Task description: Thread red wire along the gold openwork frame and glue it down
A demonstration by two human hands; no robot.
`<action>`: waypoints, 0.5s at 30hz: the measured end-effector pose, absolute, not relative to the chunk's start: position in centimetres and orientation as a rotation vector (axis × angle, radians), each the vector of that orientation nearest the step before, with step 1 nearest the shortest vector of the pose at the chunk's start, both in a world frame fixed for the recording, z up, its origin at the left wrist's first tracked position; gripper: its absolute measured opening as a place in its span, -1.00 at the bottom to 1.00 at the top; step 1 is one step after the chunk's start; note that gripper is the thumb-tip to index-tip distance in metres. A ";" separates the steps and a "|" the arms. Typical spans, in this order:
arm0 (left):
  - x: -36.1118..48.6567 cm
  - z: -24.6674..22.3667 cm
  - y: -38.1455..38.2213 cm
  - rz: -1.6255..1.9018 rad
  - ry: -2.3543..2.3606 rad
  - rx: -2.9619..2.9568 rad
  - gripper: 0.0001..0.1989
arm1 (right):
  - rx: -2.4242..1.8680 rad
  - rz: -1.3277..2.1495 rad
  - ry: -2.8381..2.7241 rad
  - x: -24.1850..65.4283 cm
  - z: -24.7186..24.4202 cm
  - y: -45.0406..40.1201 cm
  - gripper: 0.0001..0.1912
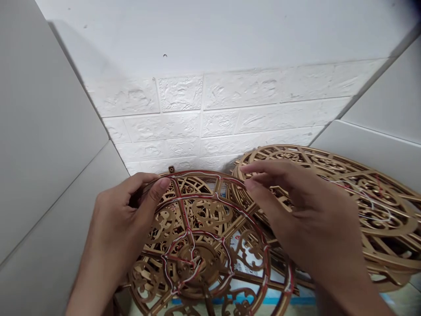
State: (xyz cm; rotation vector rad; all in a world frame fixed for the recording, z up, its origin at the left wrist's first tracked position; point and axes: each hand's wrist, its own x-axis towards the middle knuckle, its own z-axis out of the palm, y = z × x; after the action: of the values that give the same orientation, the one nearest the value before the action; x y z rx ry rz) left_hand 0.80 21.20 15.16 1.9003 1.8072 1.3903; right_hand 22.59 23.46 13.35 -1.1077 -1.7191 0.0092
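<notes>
A: From the left, what is in view?

B: A grey side panel (42, 114), then one left hand (121, 215), its thumb and fingers pinching the rim of a gold wheel (212, 260) at the upper left.

A: How many wheels?

B: One between the hands, low in the centre, in front of a white brick wall (237, 94). Three rings on it carry red and white wires (187, 215). More gold scrollwork shows through its gaps, too overlapped to count.

A: Which way does it point?

B: Its wired face is turned up toward the wearer. Being round, it has no long axis; spokes run out from the hub, and one small tab (171, 169) on the rim points to the wall.

A: And further right?

B: One right hand (309, 215), forefinger and thumb curved toward each other at the rim's upper right; whether they pinch a wire, I cannot tell. Beyond it, a stack of gold frames (401, 226), one loose white wire on top.
</notes>
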 end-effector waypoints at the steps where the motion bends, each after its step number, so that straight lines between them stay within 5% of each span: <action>1: 0.8 15.2 21.2 1.399 1.811 1.889 -0.84 | -1.130 0.011 -1.706 22.7 13.3 23.5 -0.88; 15: 0.9 15.1 22.2 1.432 1.874 1.800 -0.82 | -1.024 -0.041 -1.721 22.8 12.9 24.0 -0.93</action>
State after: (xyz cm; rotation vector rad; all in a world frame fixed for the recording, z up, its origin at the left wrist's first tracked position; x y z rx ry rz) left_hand 0.88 22.21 15.13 1.7997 1.8741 1.4317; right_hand 22.85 24.01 12.89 -1.0244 -1.7208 -0.0413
